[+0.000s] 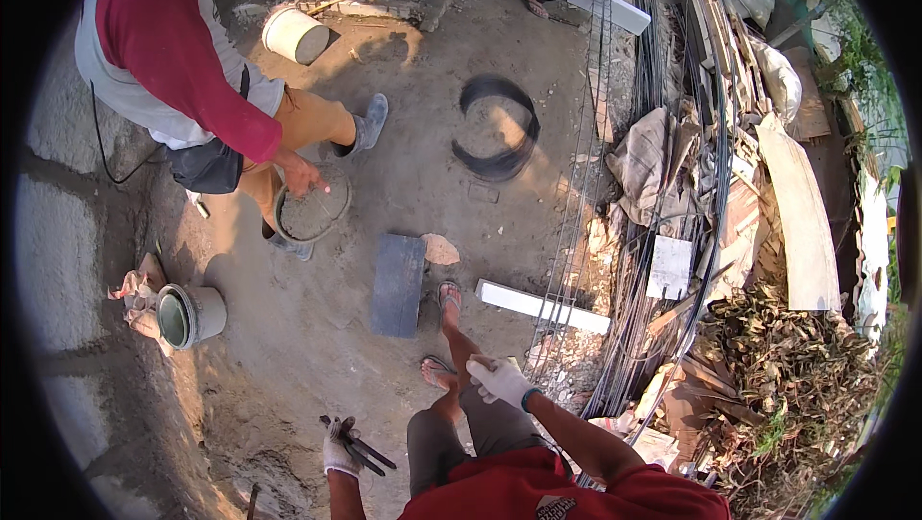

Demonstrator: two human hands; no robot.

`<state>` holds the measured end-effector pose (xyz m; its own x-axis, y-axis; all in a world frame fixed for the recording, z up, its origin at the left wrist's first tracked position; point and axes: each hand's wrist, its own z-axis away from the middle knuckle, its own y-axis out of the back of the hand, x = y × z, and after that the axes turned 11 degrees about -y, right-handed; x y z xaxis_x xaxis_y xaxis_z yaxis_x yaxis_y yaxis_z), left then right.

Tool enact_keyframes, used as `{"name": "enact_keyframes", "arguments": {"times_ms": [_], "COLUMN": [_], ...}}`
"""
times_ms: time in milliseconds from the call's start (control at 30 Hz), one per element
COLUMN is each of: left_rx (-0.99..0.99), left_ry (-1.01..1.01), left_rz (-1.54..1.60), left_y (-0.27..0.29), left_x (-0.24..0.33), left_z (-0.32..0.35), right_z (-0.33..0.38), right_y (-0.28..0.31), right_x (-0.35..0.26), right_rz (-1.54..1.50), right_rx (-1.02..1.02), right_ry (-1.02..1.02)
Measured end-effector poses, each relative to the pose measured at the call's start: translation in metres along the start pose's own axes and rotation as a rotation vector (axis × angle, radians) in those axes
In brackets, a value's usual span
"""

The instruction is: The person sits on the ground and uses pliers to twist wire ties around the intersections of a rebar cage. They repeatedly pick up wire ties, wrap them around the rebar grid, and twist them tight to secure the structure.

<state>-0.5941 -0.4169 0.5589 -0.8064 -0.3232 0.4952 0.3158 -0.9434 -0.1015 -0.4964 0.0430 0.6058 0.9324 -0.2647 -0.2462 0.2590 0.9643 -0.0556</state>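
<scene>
White-gloved left hand (340, 450) grips dark pliers (363, 448), handles jutting rightward toward the knee; gloved right hand (499, 382), well apart up-right, rests loosely curled on the leg, holding nothing.

- Left hand (339, 450), white glove, fingers (335, 431) closed round dark pliers (361, 450); handles stick out to the right of the fingers.
- Right hand (500, 381), gloved, rests on the right knee (465, 383), fingers (483, 368) spread, seemingly holding nothing.
- Grey block (399, 285) on the dirt, well beyond both hands' fingers.
- Another person's hand (302, 174) on the rim of a bucket (312, 216).
</scene>
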Motion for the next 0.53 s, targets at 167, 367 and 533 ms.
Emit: {"name": "enact_keyframes", "arguments": {"times_ms": [167, 367, 533], "left_rx": [0.054, -0.14, -0.14], "left_ry": [-0.06, 0.161, 0.305], "left_rz": [-0.275, -1.164, -1.904], "left_y": [-0.094, -0.178, -0.257], "left_x": [0.05, 0.029, 0.011], "left_z": [-0.011, -0.057, -0.07], "right_z": [-0.13, -0.36, -0.537], "right_y": [0.057, 0.055, -0.006], "right_x": [-0.022, -0.074, -0.098], "right_rz": [-0.44, -0.199, 0.161], "right_rx": [0.06, 0.165, 0.151], "right_ry": [-0.025, -0.03, -0.132]}}
